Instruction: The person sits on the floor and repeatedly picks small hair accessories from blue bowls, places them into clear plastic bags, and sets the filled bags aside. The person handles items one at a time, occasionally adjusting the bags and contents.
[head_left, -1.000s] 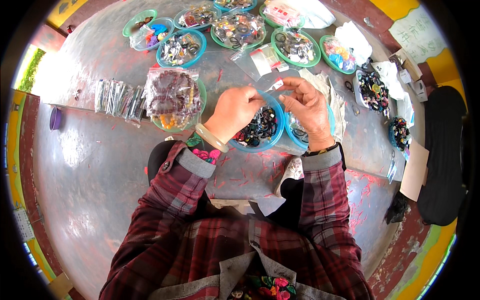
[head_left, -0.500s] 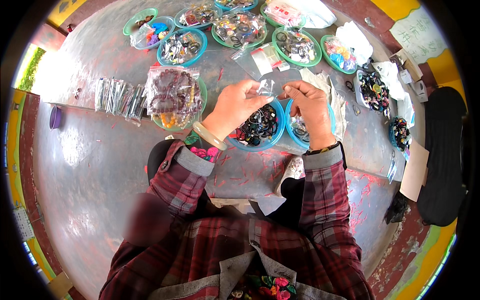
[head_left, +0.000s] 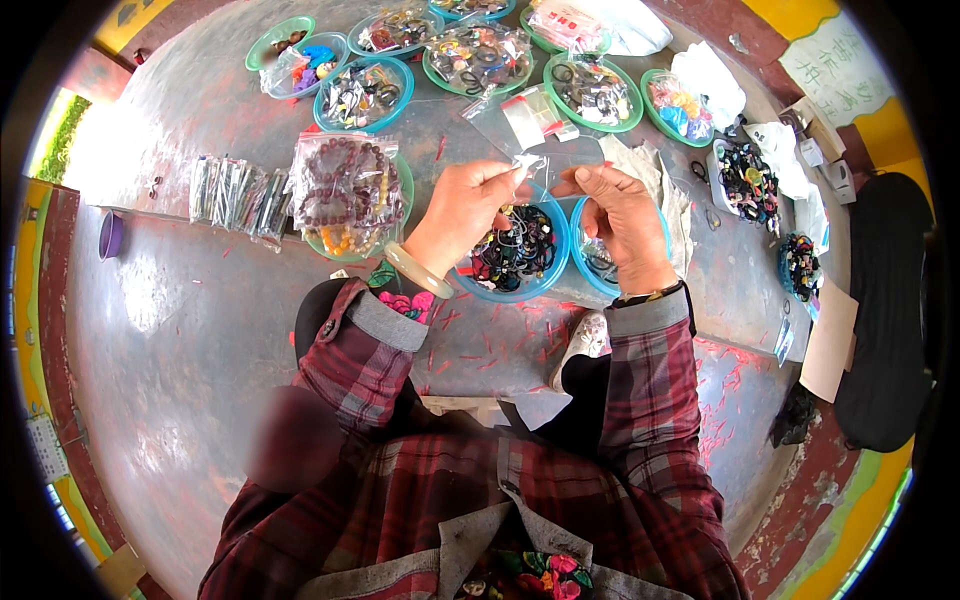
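Observation:
A small clear plastic bag (head_left: 533, 166) is pinched between the thumb and fingers of my left hand (head_left: 462, 212). My right hand (head_left: 622, 218) is closed just to the right of it, thumb against curled fingers. Whatever its fingertips hold is too small or too clear to make out. Below my hands stands a blue basin (head_left: 562, 262) heaped with dark hair ties (head_left: 515, 250) bearing small coloured pieces. A second blue basin (head_left: 584, 272), partly hidden by my right hand, contains more small items.
Bagged dark beads (head_left: 350, 185) lie on a green basin at left, beside slim wrapped packets (head_left: 240, 198). Several basins of trinkets, one a blue basin (head_left: 365, 93), line the back. A white basket (head_left: 745, 180) of hair ties stands right. A beige cloth (head_left: 675, 190) lies behind my right hand.
My left fingers have closed in a tighter pinch on the small clear bag, which is now more crumpled. My right fingertips have shifted slightly, with the index finger stretched further left.

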